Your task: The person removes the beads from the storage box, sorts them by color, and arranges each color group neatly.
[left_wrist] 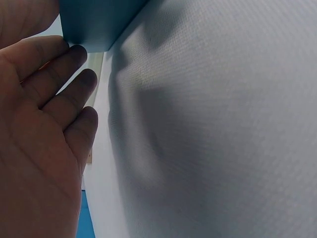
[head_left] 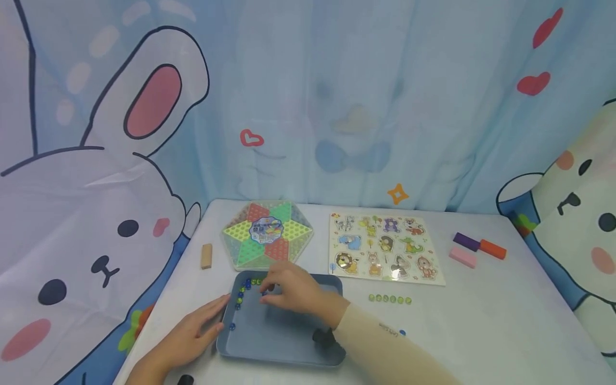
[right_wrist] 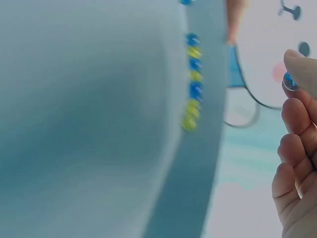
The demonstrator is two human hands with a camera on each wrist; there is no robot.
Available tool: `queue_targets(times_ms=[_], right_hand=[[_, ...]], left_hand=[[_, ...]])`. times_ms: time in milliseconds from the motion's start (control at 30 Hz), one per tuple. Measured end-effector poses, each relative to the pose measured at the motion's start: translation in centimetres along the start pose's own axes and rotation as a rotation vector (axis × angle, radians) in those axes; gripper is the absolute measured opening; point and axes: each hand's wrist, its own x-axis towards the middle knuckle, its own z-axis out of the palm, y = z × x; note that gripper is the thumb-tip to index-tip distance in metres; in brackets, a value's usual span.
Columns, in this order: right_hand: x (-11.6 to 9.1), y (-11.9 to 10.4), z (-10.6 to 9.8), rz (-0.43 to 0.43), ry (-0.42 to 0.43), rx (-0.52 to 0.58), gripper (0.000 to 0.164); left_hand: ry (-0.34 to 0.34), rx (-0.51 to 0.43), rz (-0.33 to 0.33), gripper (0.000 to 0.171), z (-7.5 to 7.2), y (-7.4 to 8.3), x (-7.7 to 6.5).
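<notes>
Between thumb and index finger, my right hand (head_left: pixel 295 289) pinches a clear marble with blue inside (right_wrist: pixel 291 83), above the far part of a blue-grey tray (head_left: pixel 284 334). A line of blue and yellow-green marbles (right_wrist: pixel 195 89) follows the tray's edge, running down its left side and round the far left corner in the head view. One blue marble (head_left: pixel 232 326) lies apart, nearer the front on that side. My left hand (head_left: pixel 192 331) is at the tray's left wall, fingers extended and fingertips right at the rim.
Behind the tray lie a hexagonal Chinese checkers board (head_left: pixel 241 247) and an animal puzzle board (head_left: pixel 358 258). Yellow-green marbles (head_left: pixel 393 299) form a row on the table, with a blue marble (head_left: pixel 402 332) nearby. A wooden block (head_left: pixel 206 256) stands left; purple (head_left: pixel 466 241), orange (head_left: pixel 493 249) and pink blocks (head_left: pixel 463 257) lie right.
</notes>
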Motion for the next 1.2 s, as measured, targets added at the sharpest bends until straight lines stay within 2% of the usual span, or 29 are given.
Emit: queue_targets(times_ms=[200,567,900,1067,1200], right_hand=[[-1.7,1.1,-3.4,0.024,0.091,0.021,0.015],[-6.7,4.4,-7.0,0.01,0.258,-0.008,0.016],[-13.3,7.0,-10.7,0.21,0.3,-0.099,0.018],[-16.8,8.2,-10.8,0.357,0.274,-0.125,0.017],[-19.0,9.0,-10.4,0.432,0.236,-0.15,0.018]], left_hand=[[-0.001,0.001,-0.001,0.063,-0.1,-0.1,0.3],[0.023,0.025,0.029,0.06,0.0,-0.1,0.1],[0.031,0.04,0.048,0.059,-0.2,0.3,0.3],[0.054,0.056,0.069,0.058,-0.1,0.1,0.2],[0.075,0.063,0.085,0.057,-0.1,0.0,0.0]])
